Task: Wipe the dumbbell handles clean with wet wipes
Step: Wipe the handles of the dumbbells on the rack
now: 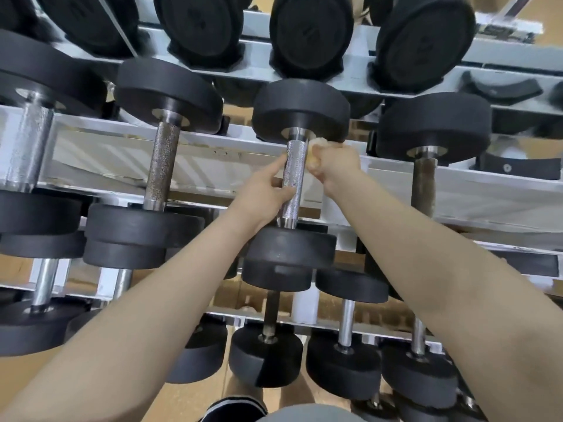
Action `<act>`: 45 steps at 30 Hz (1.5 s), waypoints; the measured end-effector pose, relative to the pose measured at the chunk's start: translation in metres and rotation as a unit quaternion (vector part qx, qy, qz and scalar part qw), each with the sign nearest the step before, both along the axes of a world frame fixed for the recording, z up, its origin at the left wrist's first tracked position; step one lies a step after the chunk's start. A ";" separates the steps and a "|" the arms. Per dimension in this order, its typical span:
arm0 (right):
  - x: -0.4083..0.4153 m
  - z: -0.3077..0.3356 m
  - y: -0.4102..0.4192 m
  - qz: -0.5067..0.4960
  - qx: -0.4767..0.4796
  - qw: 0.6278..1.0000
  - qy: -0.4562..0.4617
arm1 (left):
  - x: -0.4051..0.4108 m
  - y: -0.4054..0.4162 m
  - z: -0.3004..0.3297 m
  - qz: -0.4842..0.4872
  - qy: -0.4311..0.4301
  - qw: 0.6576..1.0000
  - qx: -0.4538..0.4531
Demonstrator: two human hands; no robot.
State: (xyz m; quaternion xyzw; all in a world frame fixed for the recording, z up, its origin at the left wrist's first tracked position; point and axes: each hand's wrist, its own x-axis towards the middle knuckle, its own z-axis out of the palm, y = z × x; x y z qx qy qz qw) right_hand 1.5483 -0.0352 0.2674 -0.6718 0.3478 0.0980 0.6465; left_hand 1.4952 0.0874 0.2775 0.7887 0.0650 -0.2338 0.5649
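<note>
On the far left of the rack (pixel 213 166) a thick silver-handled dumbbell (pixel 29 144) lay across the rails of the middle shelf, and just beside it was one with a speckled, rust-flecked handle (pixel 161 166). Neither was being touched.

The work was at the third dumbbell (pixel 300 184) along, near the middle of that shelf. The left hand (pixel 262 193) was curled round the lower part of its bright knurled handle (pixel 293 178), with the forefinger lying up along the left side, steadying it. The right hand (pixel 332 162) was clenched round a bunched-up wet wipe (pixel 315 153), pale and yellowish, which it pressed against the right side of the handle close under the far weight.

So the step in hand looked like the wiping of this one handle, at its upper end. I would judge the next move called for dragging the wipe down toward the near weight, with the left hand shifting or turning the bar so the hidden side got reached.

To the right sat a dumbbell with a dark, rusty handle (pixel 423 184), which looked not yet wiped. More dumbbells rested on the shelves above and below.
</note>
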 end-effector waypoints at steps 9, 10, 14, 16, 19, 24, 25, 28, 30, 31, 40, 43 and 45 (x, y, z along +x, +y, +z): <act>-0.056 -0.002 0.000 0.179 -0.096 0.979 0.026 | 0.004 0.000 -0.011 -0.009 -0.027 0.999 0.020; -0.057 -0.002 0.002 0.175 -0.079 0.981 0.037 | 0.005 0.000 -0.013 -0.009 -0.024 0.999 0.019; -0.029 0.006 0.002 0.051 0.002 0.999 0.001 | 0.006 0.003 -0.018 -0.008 -0.016 1.000 0.005; -0.008 0.010 0.004 -0.002 0.003 1.000 -0.025 | 0.006 0.003 -0.020 -0.006 -0.024 1.000 0.001; 0.001 0.011 0.006 -0.015 -0.029 0.998 -0.046 | 0.007 0.004 -0.026 0.001 -0.027 0.999 -0.018; -0.040 0.008 0.002 0.106 -0.107 0.988 -0.024 | 0.008 0.006 -0.029 -0.017 -0.035 0.998 -0.055; -0.048 0.005 0.000 0.131 -0.113 0.985 0.003 | 0.008 0.005 -0.029 -0.016 -0.032 0.998 -0.057; -0.054 0.003 0.003 0.138 -0.099 0.984 0.045 | 0.008 0.004 -0.025 -0.013 -0.031 0.998 -0.048; -0.039 0.006 0.006 0.068 -0.070 0.995 0.012 | 0.008 0.004 -0.025 -0.008 -0.028 0.998 -0.053; -0.027 0.009 0.006 0.026 -0.050 0.998 -0.009 | 0.008 0.004 -0.025 -0.006 -0.024 0.998 -0.059; -0.027 0.009 0.009 0.026 -0.063 0.998 -0.017 | 0.006 0.005 -0.024 -0.009 -0.023 0.998 -0.049; -0.049 0.002 0.001 0.101 -0.094 0.989 0.050 | 0.008 0.004 -0.024 -0.005 -0.009 0.999 -0.045; -0.054 -0.002 0.000 0.126 -0.115 0.982 0.082 | 0.007 0.003 -0.024 0.002 -0.004 0.998 -0.061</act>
